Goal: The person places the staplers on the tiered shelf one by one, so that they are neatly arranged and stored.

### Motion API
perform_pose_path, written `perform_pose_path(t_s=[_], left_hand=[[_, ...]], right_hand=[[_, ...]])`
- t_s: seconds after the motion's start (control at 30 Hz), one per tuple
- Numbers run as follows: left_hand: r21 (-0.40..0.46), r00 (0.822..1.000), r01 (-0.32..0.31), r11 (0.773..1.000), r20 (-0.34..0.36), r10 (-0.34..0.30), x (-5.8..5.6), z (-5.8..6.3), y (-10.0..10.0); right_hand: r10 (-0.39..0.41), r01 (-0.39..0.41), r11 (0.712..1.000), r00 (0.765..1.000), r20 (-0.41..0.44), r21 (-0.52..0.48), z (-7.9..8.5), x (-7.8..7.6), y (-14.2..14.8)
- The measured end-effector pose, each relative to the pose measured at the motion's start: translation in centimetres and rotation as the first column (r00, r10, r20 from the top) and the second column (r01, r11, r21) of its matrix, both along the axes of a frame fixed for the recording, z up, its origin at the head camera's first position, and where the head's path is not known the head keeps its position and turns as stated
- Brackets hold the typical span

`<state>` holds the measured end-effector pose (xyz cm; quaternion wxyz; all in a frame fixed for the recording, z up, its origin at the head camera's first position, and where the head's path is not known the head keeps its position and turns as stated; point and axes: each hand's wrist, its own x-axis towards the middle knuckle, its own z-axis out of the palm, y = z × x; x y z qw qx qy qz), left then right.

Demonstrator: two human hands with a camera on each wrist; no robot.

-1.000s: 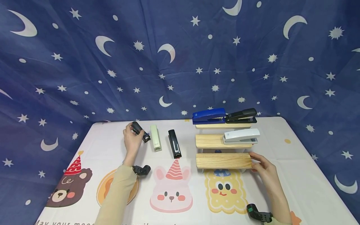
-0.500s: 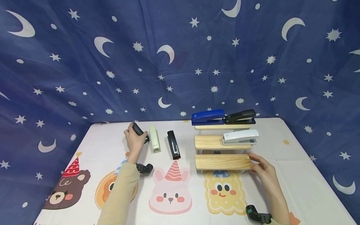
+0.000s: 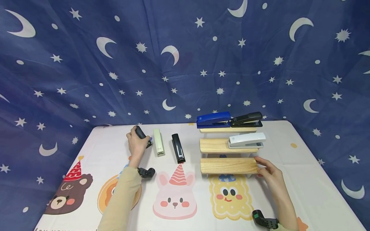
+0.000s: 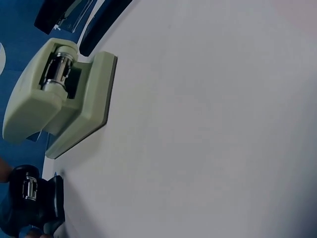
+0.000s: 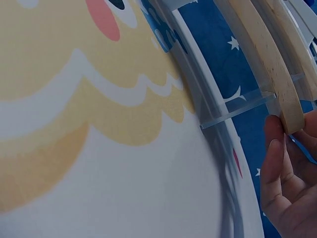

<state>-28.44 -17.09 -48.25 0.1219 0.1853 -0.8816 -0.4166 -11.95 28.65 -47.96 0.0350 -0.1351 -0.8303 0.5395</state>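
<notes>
At the far left of the table, my left hand [image 3: 137, 144] grips a dark stapler [image 3: 140, 132] from above, its thumb toward the stapler's near end. Only fingertips show beside that dark stapler [image 4: 49, 198] in the left wrist view. To its right lie a pale green stapler [image 3: 158, 142] and a glossy black stapler [image 3: 178, 148]. My right hand [image 3: 271, 175] pinches the right end of the lowest wooden shelf [image 3: 226, 166] between thumb and fingers; the right wrist view shows that grip on the board [image 5: 267, 54] closely.
The stepped rack has three wooden tiers on clear supports [image 5: 237, 111]. On its top tier sit a blue stapler [image 3: 214, 120] and a black stapler [image 3: 247, 119]. A white stapler [image 3: 246, 140] occupies the middle tier's right half. A blue curtain [image 3: 185, 64] hangs behind the table.
My left hand has come further over the dark stapler, covering more of its near end, and the stapler has shifted slightly. My right hand keeps its hold on the shelf.
</notes>
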Motion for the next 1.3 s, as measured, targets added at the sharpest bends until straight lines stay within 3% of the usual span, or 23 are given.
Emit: perform_pose_path(t_s=[0.17,0.57,0.87,1.3], left_hand=[[-0.017,1.000,0.010,1.000,0.003,-0.009,0.1,0.0,-0.4],[-0.052,1.000,-0.015,0.999,-0.015,0.014,0.8,0.2,-1.5],[-0.033,0.999,0.020,0.999,-0.028,-0.021,1.9,0.2,-2.7],[-0.067,0.996,0.073,0.995,-0.050,-0.076,3.2,0.8,-2.7]], right_hand=[[-0.009,0.009,1.000,0.999,-0.036,-0.001,-0.4,0.0,0.0],[0.009,-0.010,1.000,0.995,-0.095,-0.011,-3.5,-0.7,1.6],[-0.007,0.007,1.000,0.995,-0.097,0.008,-3.7,-0.8,1.5],[-0.005,0.005,1.000,0.997,-0.081,0.000,-3.3,-0.8,1.5]])
